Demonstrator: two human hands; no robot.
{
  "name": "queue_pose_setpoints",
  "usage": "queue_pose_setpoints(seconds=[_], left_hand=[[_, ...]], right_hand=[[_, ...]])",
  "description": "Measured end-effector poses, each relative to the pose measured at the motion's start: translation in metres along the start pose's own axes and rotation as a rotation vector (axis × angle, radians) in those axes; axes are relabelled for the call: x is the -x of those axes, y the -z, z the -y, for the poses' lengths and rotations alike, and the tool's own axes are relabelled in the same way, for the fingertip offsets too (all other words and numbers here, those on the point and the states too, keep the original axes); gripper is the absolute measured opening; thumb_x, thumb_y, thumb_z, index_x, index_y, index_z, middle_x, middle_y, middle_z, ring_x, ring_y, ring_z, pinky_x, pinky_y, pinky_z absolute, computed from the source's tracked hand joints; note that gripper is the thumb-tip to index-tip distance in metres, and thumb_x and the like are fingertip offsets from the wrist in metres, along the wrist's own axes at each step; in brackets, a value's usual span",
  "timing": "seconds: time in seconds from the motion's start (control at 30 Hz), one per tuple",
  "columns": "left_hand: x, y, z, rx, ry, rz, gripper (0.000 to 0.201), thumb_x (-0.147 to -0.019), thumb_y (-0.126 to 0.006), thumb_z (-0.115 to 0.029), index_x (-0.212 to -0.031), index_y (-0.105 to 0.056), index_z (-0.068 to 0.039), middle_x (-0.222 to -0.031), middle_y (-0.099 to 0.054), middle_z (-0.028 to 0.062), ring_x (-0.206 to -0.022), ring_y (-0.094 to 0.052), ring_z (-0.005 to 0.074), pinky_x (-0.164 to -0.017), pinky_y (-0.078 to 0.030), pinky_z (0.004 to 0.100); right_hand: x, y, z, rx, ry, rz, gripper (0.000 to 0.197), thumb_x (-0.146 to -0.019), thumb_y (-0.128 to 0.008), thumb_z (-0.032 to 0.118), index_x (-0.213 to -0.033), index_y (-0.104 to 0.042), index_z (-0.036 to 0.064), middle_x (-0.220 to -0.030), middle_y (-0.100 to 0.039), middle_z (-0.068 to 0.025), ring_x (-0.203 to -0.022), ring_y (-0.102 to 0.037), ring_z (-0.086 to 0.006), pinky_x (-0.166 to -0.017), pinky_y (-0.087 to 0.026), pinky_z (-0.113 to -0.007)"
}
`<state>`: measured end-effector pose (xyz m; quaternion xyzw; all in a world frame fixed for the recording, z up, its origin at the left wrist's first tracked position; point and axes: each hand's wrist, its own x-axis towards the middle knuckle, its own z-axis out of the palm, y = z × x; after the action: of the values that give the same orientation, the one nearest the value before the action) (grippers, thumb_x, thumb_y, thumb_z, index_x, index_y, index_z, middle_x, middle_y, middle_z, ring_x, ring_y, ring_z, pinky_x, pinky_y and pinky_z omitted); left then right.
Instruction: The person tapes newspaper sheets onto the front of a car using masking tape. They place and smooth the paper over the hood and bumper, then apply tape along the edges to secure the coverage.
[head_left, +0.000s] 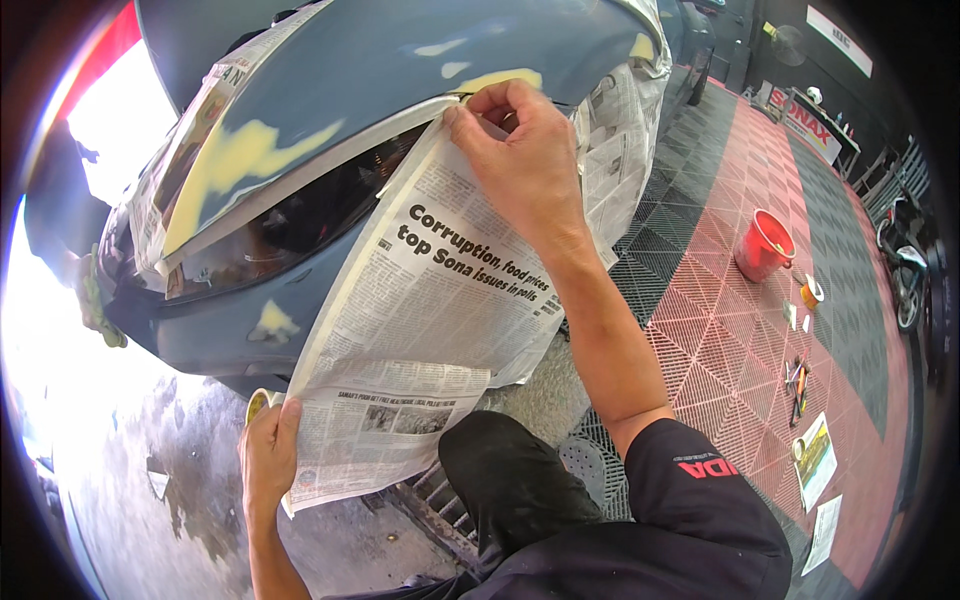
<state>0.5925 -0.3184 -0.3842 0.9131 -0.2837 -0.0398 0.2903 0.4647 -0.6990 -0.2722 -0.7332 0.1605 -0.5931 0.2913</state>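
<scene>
A long newspaper sheet (pixel 400 320) hangs along the front of a grey car body (pixel 390 60) with yellowish filler patches. Pale tape runs down its left edge. At its top corner, my right hand (pixel 525 155) pinches the sheet by the tip of the dark headlight (pixel 300 225), fingers closed. Lower left, my left hand (pixel 268 455) is closed at the sheet's edge around a roll of masking tape (pixel 260 403), partly hidden by the fingers. More masking newspaper (pixel 615 150) covers the car to the right of my right hand.
Another person's gloved hand (pixel 95 300) is at the car's far left side. On the red and grey grid floor (pixel 700 330) to the right stand a red bucket (pixel 765 245) and a small yellow container (pixel 811 293). Hand tools (pixel 797 390) and papers (pixel 816 465) lie nearer.
</scene>
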Motion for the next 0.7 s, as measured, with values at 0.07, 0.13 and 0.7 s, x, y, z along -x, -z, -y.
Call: queue_pose_setpoints(seconds=[0.07, 0.13, 0.7], left_hand=[[0.001, -0.002, 0.001, 0.014, -0.011, -0.005, 0.054, -0.115, -0.061, -0.045, -0.089, -0.064, 0.003, -0.076, -0.055, 0.0149, -0.070, -0.050, 0.0271, -0.071, -0.044, 0.0449], [0.000, -0.002, 0.001, 0.027, -0.035, -0.006, 0.054, -0.115, -0.061, -0.045, -0.089, -0.064, 0.003, -0.077, -0.057, 0.0160, -0.070, -0.051, 0.0286, -0.071, -0.045, 0.0456], [0.005, 0.003, 0.002, 0.146, -0.038, 0.042, 0.058, -0.113, -0.065, -0.045, -0.085, -0.060, 0.006, -0.073, -0.051, 0.0165, -0.066, -0.046, 0.0261, -0.066, -0.043, 0.0450]], right_hand=[[0.002, -0.006, 0.000, 0.104, 0.155, -0.141, 0.022, -0.095, -0.087, 0.020, -0.107, -0.079, 0.0026, -0.112, -0.076, -0.0081, -0.102, -0.070, -0.0236, -0.088, -0.057, -0.038], [0.004, -0.011, -0.009, 0.239, 0.405, -0.197, 0.016, -0.092, -0.085, 0.015, -0.103, -0.079, 0.0058, -0.117, -0.072, -0.0061, -0.111, -0.064, -0.0281, -0.093, -0.052, -0.042], [0.032, -0.008, -0.022, 0.416, 0.954, 0.140, 0.032, -0.079, -0.084, 0.011, -0.110, -0.079, 0.0140, -0.121, -0.070, -0.0006, -0.119, -0.065, -0.0231, -0.105, -0.050, -0.043]])
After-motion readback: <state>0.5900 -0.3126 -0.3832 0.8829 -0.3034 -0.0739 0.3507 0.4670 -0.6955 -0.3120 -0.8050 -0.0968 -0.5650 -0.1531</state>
